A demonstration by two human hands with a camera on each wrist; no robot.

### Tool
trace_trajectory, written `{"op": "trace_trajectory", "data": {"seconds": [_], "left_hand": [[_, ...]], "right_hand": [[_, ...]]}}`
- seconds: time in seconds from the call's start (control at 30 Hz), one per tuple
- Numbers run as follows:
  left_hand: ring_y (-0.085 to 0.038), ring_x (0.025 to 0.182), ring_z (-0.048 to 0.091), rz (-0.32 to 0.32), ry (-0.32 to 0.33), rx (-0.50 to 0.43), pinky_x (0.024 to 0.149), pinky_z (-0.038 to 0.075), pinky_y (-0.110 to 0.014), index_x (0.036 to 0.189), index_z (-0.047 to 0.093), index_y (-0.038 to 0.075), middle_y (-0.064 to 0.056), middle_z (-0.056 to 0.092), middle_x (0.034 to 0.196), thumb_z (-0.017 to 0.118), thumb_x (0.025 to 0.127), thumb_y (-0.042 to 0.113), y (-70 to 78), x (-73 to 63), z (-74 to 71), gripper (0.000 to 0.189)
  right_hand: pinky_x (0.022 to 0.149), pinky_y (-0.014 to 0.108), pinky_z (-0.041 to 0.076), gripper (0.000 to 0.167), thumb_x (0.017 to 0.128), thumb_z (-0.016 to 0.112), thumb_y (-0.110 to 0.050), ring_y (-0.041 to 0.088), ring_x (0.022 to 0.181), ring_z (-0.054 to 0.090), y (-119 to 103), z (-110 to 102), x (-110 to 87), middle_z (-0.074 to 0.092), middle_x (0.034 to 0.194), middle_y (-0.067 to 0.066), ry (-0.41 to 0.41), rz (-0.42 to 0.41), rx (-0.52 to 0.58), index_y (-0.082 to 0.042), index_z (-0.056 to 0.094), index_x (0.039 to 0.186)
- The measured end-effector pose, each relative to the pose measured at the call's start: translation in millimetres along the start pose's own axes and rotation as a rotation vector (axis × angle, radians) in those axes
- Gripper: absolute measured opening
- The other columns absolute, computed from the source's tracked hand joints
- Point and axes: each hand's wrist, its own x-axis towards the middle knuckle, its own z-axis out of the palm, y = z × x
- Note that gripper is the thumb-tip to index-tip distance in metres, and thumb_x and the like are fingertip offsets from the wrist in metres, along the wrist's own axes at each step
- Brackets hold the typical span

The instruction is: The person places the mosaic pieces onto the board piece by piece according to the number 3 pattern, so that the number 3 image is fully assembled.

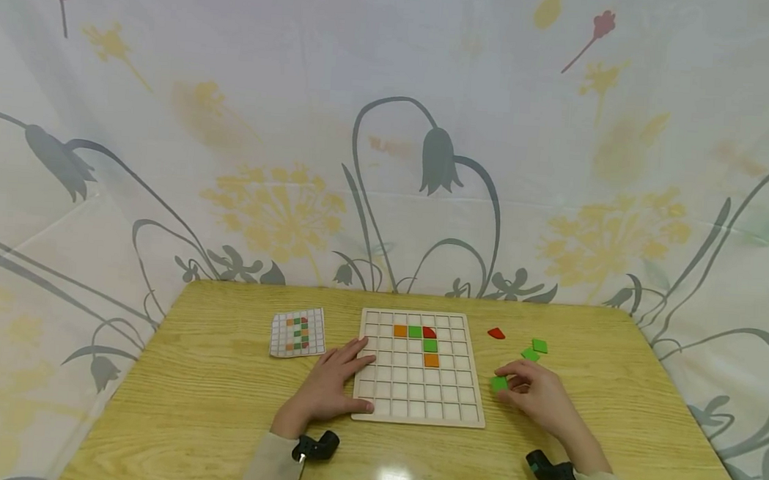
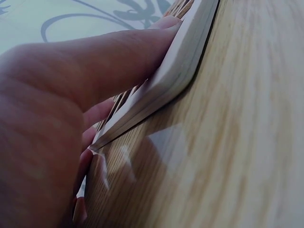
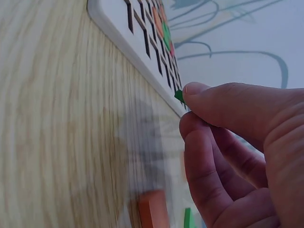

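Note:
A white grid board (image 1: 416,421) lies on the table. In its upper cells sit an orange tile (image 1: 400,331), a green tile (image 1: 415,332) and a red quarter-circle tile (image 1: 429,333); below the red one come another green tile (image 1: 430,345) and an orange one (image 1: 431,360). My left hand (image 1: 329,387) rests at the board's left edge, fingers spread and thumb (image 2: 128,52) on the rim. Just right of the board, my right hand (image 1: 536,396) pinches a green tile (image 3: 178,96) between thumb and fingers.
Left of the board lies a pattern card (image 1: 297,332) with a coloured grid. Beyond my right hand are a loose red tile (image 1: 496,333) and green tiles (image 1: 539,346). A reddish-orange piece (image 3: 153,209) appears low in the right wrist view. A patterned curtain (image 1: 387,196) hangs behind the table.

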Motion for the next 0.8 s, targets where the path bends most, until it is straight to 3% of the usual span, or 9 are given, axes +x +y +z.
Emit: {"op": "trace_trajectory", "data": {"seconds": [0.33, 0.53, 0.8], "left_hand": [[-0.023, 0.151, 0.015, 0.003, -0.001, -0.001, 0.118, 0.014, -0.054, 0.151, 0.046, 0.016, -0.004, 0.020, 0.165, 0.074, 0.082, 0.056, 0.2, -0.8, -0.5, 0.085], [-0.024, 0.151, 0.014, 0.006, -0.002, -0.017, 0.118, 0.013, -0.055, 0.152, 0.046, 0.015, -0.004, 0.020, 0.165, 0.074, 0.082, 0.055, 1.5, -0.9, -0.9, 0.084], [-0.024, 0.151, 0.014, 0.002, -0.006, -0.006, 0.118, 0.013, -0.054, 0.152, 0.046, 0.016, -0.004, 0.020, 0.165, 0.073, 0.082, 0.056, -0.1, -0.6, -0.1, 0.085]], "right_hand": [[0.070, 0.026, 0.056, 0.026, 0.081, 0.080, -0.001, 0.011, 0.082, 0.062, -4.4, 19.0, 20.1, 0.066, 0.098, 0.004, 0.003, -0.052, 0.034, -0.003, 0.074, 0.106], [0.069, 0.026, 0.055, 0.020, 0.082, 0.080, -0.003, 0.010, 0.080, 0.060, -11.6, 27.0, 26.9, 0.064, 0.095, -0.003, 0.019, -0.093, 0.003, -0.009, 0.074, 0.101], [0.070, 0.027, 0.055, 0.013, 0.084, 0.080, -0.008, 0.009, 0.077, 0.059, -16.6, 39.1, 35.1, 0.062, 0.086, -0.006, 0.016, -0.058, 0.035, -0.013, 0.071, 0.093]]}}
